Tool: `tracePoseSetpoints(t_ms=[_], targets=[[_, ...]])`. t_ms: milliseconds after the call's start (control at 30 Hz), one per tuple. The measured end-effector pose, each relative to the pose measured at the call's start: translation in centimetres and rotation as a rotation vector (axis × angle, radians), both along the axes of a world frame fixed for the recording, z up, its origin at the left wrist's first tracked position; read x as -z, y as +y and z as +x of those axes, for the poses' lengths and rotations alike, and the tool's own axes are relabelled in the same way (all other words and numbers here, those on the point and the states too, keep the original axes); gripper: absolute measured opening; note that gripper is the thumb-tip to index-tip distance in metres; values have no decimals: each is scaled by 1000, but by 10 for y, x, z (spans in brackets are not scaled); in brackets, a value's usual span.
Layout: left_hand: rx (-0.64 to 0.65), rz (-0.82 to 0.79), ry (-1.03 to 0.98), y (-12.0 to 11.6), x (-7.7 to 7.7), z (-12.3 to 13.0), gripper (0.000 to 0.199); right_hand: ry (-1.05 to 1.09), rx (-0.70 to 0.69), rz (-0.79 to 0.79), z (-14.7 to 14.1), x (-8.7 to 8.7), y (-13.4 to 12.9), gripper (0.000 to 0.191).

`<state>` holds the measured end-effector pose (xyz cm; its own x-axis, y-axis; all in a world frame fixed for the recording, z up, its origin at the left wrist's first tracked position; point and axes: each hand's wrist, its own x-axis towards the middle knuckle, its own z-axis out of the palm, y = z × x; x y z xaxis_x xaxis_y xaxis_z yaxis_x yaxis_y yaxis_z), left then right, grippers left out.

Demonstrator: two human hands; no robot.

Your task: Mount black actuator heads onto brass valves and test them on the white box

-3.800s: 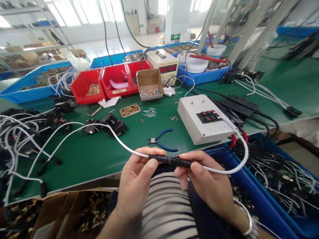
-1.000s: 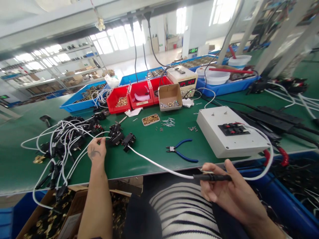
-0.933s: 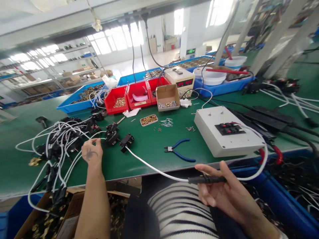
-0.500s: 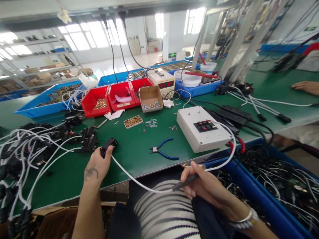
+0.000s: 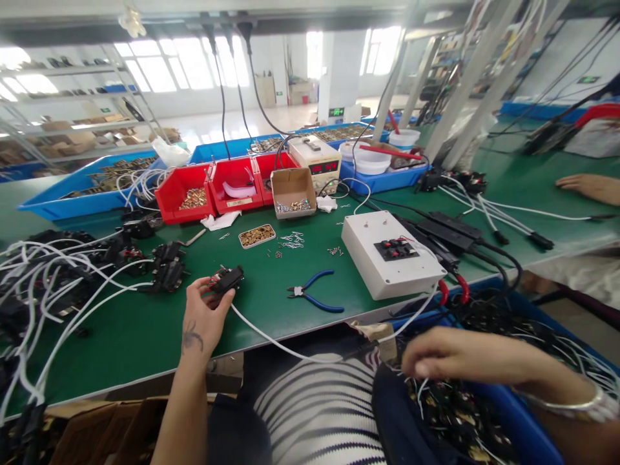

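Observation:
At the bench's front edge, my left hand (image 5: 206, 320) is closed around a black electrical connector block (image 5: 228, 279) with small red wires at its side. A white cable (image 5: 276, 347) runs from the block across my lap, through a black sleeve (image 5: 359, 351), and up towards the light grey test box (image 5: 387, 255). My right hand (image 5: 443, 354) is off the cable, above a blue bin (image 5: 508, 413) of black parts with white wires. Motion blurs it, its fingers point downward, and their far side is hidden. Blue-handled cutters (image 5: 317, 294) lie between block and box.
Tangled white-cabled black connectors (image 5: 62, 278) cover the bench's left. Red bins (image 5: 232, 187), a cardboard tray (image 5: 293, 194), a tin of brass pieces (image 5: 257, 236) and a power supply (image 5: 317, 161) stand behind. Another person's hand (image 5: 588, 187) rests at far right.
My right hand has let go of the black sleeve and moved right, over the blue bin. My left hand has shifted slightly right with the connector block, which is now turned sideways.

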<state>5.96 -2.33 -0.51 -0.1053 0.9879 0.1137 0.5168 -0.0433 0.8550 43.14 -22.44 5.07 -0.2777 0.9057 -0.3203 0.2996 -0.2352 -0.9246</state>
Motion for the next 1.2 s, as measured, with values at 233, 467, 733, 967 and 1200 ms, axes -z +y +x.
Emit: tracePoseSetpoints(t_ms=[233,467,733,967,1200], targets=[[176,-95,-335,-7,8,21,80,-584,656,584,26,-53,120,31],[149,-115,-169,5,5,29,69,-614,645,515,42,-23,183,37],[163,182,-135,-13,2,63,39,-636,617,561,49,-18,183,47],[412,428,-375,-74,-27,54,50,-609,666,532,54,-12,191,63],[559,470,-492,-101,-50,52,56,-556,679,538,51,-11,185,65]])
